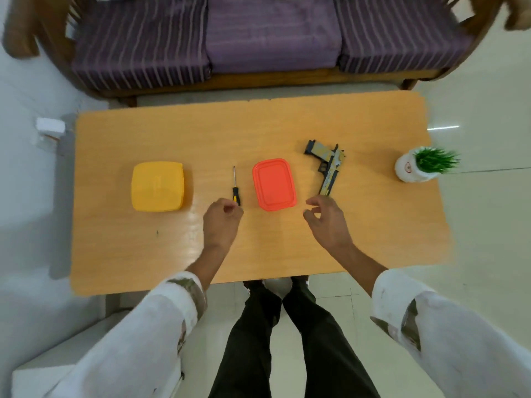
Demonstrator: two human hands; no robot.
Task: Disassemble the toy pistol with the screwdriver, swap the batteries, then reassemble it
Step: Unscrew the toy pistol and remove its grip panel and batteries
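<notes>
On the wooden desk (201, 254), the toy pistol (327, 168) lies toward the right edge, barrel end pointing at the near edge, just beyond the right hand (324, 219), whose loosely spread fingers grip nothing. The screwdriver (236, 188) lies left of the orange container (274, 184); the left hand (222, 222), fingers curled, sits at its handle end, and contact cannot be told.

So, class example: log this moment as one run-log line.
stage: start | left hand: open, beside screwdriver handle | right hand: open, near toy pistol | pistol: assembled, on table
</notes>
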